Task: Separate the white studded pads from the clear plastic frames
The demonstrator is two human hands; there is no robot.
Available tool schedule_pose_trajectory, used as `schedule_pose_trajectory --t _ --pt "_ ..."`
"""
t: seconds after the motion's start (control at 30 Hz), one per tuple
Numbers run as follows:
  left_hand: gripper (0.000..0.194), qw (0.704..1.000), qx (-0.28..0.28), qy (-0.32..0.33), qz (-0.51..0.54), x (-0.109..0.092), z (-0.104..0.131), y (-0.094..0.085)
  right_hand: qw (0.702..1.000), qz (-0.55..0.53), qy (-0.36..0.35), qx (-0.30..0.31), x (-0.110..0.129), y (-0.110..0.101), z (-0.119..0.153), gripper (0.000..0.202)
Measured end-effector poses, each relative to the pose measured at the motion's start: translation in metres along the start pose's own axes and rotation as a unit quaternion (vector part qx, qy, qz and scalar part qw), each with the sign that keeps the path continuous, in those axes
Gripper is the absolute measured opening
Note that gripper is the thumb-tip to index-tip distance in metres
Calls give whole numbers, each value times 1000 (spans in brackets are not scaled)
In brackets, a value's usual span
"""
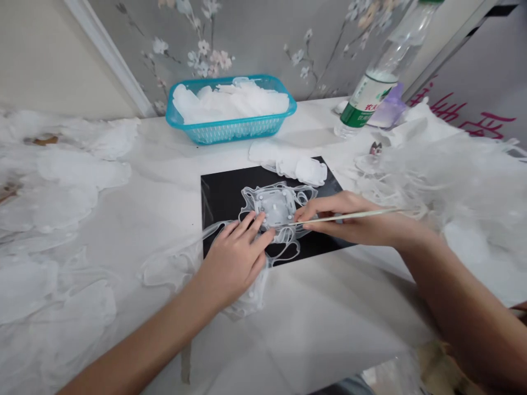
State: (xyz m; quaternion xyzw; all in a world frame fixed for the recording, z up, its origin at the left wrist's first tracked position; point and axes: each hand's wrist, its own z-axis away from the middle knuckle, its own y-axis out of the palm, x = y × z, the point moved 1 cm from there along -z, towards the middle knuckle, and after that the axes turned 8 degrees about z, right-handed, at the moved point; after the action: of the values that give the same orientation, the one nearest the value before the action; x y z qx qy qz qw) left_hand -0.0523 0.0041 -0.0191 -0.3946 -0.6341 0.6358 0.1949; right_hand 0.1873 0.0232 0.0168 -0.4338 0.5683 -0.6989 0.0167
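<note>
One black mat (218, 192), white table (325, 318)

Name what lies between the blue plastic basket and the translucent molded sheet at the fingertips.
In the head view, from basket to sheet: white tabletop, then, rightward, overlapping flat white pieces partly on the black rectangular mat.

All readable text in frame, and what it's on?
"农": red, on the bottle's label; the characters after it curve out of view.
White characters on the label's green band: too small and blurred to read surely.
Red handwriting on the panel at right: slanted, not surely legible.
No other text can be made out.
</note>
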Motion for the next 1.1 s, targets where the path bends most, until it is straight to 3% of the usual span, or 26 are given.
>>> schedule_pose_trajectory --t 0.2,0.43,0.8,1.1 --pt "38 1000 5 4 2 0 0 1 998 -49 -4 -32 5 13 -5 23" --pt "38 1000 -4 10 -4 0 1 1 999 -16 -21 -25 6 21 -6 23" --pt "38 1000 -1 8 -8 0 -2 0 994 98 -44 -5 23 17 -4 28" --pt "38 1000 8 -2 -2 -1 -1 -1 996 78 -38 11 22 10 -1 29"
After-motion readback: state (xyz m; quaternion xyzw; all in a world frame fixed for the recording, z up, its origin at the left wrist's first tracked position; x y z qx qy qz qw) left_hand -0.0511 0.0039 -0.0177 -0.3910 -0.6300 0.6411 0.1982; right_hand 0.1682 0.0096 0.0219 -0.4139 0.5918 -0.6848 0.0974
